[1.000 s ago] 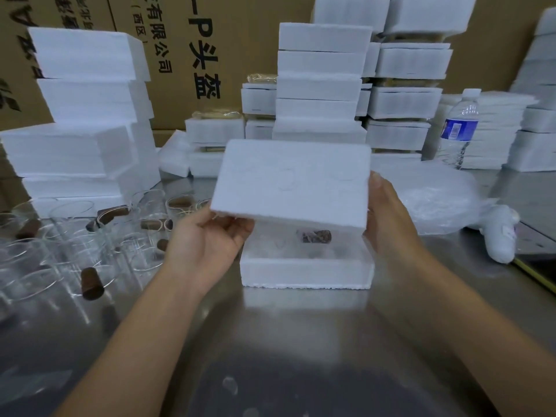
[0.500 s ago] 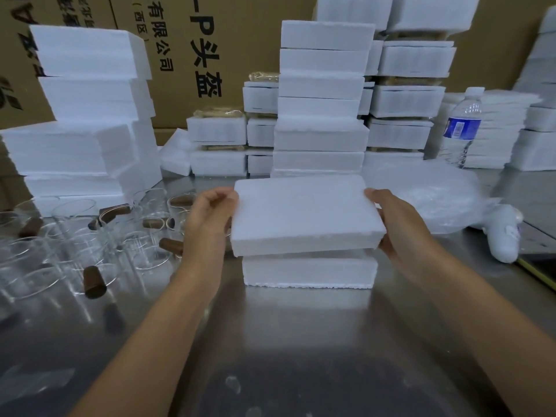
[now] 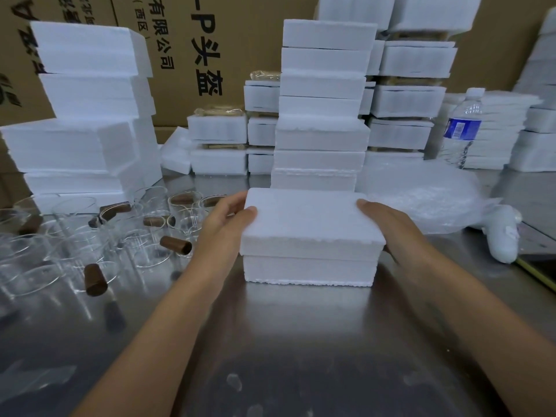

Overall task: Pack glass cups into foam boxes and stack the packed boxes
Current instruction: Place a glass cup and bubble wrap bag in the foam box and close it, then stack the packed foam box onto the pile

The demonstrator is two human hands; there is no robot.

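A white foam lid point(image 3: 307, 219) lies flat on the white foam box base point(image 3: 310, 270) in the middle of the steel table. My left hand point(image 3: 224, 227) grips the lid's left end, thumb on top and fingers behind the corner. My right hand point(image 3: 388, 227) grips the lid's right end. The box's contents are hidden under the lid. Several clear glass cups point(image 3: 75, 245) with brown handles stand and lie on the table to the left.
A tall stack of foam boxes point(image 3: 323, 109) rises right behind the box. More foam stacks point(image 3: 87, 115) stand at the left and back right. A water bottle point(image 3: 463, 130), a bubble-wrap bag point(image 3: 427, 197) and a white tape dispenser point(image 3: 504, 236) lie to the right.
The lid, held tilted above the open base, came down and now sits level on it, closing the box. Both hands stayed at its ends.
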